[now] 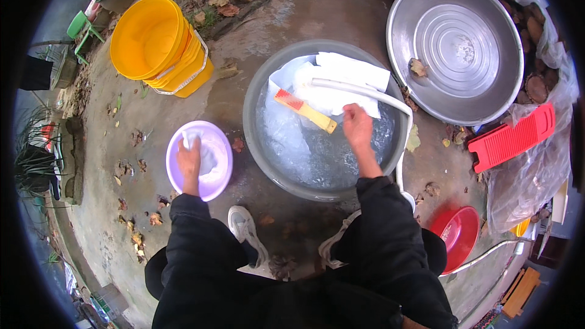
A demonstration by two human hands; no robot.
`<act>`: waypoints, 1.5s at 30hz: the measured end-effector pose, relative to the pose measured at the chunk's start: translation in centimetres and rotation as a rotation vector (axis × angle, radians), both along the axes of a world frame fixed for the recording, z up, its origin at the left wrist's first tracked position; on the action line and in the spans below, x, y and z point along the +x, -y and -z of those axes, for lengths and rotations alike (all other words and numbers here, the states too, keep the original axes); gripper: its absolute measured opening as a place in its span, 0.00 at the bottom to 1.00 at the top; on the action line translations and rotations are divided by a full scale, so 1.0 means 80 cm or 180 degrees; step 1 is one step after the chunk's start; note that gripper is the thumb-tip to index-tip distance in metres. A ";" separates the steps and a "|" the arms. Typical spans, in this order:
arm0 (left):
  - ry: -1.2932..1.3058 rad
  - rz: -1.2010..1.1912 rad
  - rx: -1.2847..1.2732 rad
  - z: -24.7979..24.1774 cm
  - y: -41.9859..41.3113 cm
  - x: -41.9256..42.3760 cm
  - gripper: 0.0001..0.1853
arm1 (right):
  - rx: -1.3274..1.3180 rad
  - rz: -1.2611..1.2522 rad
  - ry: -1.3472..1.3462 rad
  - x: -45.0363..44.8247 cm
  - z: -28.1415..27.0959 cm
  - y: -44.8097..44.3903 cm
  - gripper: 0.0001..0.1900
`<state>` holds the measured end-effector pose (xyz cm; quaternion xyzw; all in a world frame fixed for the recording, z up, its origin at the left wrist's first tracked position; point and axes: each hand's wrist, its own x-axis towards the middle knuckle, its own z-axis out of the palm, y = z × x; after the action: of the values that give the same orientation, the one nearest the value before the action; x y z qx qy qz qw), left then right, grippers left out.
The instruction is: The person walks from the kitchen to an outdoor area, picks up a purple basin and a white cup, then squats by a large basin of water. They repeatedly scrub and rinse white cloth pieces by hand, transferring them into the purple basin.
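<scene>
My left hand (188,160) reaches into a small purple plastic basin (172,164) on the ground, its fingers closed on a wet white cloth (208,159). My right hand (358,127) hangs over a large grey tub (257,146) of water, fingers curled near the edge of white fabric (329,96); whether it pinches the fabric cannot be made out. Across the fabric lies a scrubbing brush (307,110) with red bristles and a pale yellow handle. A white hose (388,99) bends over the tub's right rim, its end resting on the fabric.
A large metal basin (457,50) holding a dry leaf stands at the upper right, near a red plastic washboard (512,137). Stacked yellow buckets (146,39) stand at the upper left. A red basin (457,237) sits by my right knee. Leaves dot the wet concrete.
</scene>
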<state>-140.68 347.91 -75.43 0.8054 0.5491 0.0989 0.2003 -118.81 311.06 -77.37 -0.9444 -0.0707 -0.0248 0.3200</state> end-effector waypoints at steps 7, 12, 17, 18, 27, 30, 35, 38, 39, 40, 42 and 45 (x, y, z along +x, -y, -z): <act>0.1530 0.1988 0.1144 0.022 0.097 0.062 0.25 | -0.2466 -0.0321 0.0934 0.086 0.012 0.058 0.23; 0.0091 0.1829 -0.1415 0.091 0.210 0.146 0.27 | -0.1730 -0.0320 0.0446 0.148 -0.009 0.114 0.19; -0.0079 0.1475 -0.1265 0.139 0.231 0.176 0.24 | -0.1001 -0.0038 0.0121 0.187 -0.036 0.124 0.29; -0.0318 0.1877 -0.1332 0.141 0.231 0.178 0.22 | -0.1287 -0.0074 0.0669 0.183 -0.032 0.112 0.31; -0.0952 0.3990 -0.1674 0.076 0.257 0.159 0.13 | -0.1303 -0.2485 -0.0237 0.050 0.039 0.014 0.27; -0.0352 0.3749 -0.0600 0.059 0.259 0.163 0.16 | -0.1219 -0.2205 -0.0467 0.072 0.019 0.030 0.18; -0.0458 0.4215 0.0127 0.053 0.253 0.163 0.21 | -0.1830 -0.0576 0.0711 0.140 0.040 0.043 0.20; -0.0421 0.4159 -0.0145 0.056 0.248 0.157 0.19 | -0.1661 -0.1535 0.0212 0.129 0.097 0.044 0.20; -0.0493 0.4191 -0.0360 0.057 0.247 0.154 0.18 | -0.1508 -0.1800 0.0051 0.121 0.112 0.049 0.19; -0.0399 0.4157 -0.0230 0.058 0.246 0.152 0.17 | -0.1409 -0.1885 -0.0058 0.114 0.121 0.055 0.09; -0.0477 0.4219 -0.0333 0.058 0.245 0.150 0.14 | -0.1893 -0.2319 -0.0228 0.104 0.117 0.071 0.10; 0.0101 0.3616 -0.0286 0.053 0.248 0.154 0.12 | -0.0564 -0.1646 -0.0699 0.107 0.054 0.096 0.11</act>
<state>-128.38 328.07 -79.64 0.9633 0.0303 -0.0356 0.2643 -110.29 303.38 -81.67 -0.9164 -0.2758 0.1662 0.2377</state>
